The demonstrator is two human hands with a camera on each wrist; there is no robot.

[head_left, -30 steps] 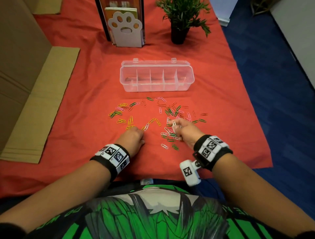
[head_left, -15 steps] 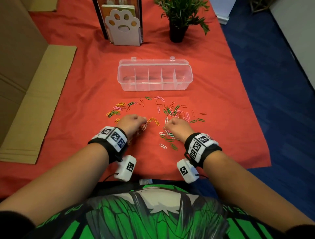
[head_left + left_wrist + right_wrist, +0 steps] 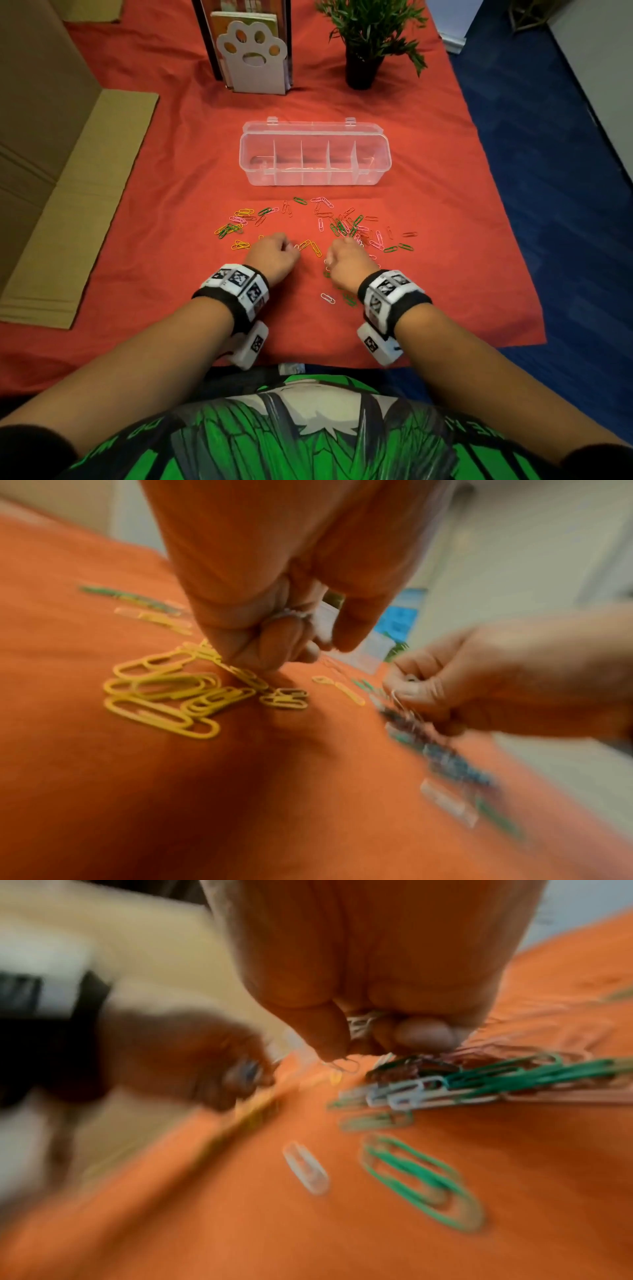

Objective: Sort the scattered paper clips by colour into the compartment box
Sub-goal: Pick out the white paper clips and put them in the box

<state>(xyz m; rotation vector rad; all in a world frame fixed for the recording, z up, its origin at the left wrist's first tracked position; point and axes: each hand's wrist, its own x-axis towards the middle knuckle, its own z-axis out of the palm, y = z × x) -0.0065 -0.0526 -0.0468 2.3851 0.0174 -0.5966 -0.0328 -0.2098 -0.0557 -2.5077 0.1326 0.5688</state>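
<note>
Paper clips (image 3: 346,222) in yellow, green, pink, white and red lie scattered on the red cloth in front of the clear compartment box (image 3: 315,154), which stands open with nothing visible in its compartments. My left hand (image 3: 291,245) is curled and grips a few clips, colour unclear, in its fist (image 3: 274,647). Its knuckles rest on a cluster of yellow clips (image 3: 161,696). My right hand (image 3: 337,245) is curled round a bunch of white clips (image 3: 359,1023), just over a pile of white and green clips (image 3: 445,1088).
A paw-shaped bookend (image 3: 253,58) with books and a potted plant (image 3: 363,44) stand behind the box. Cardboard (image 3: 68,205) lies along the left. The cloth ends at the right over blue floor (image 3: 565,205). A lone white clip (image 3: 304,1167) and green clips (image 3: 421,1175) lie nearer me.
My left hand has moved forward from the near yellow clips into the scatter. My right hand has shifted slightly left, still curled on its clips.
</note>
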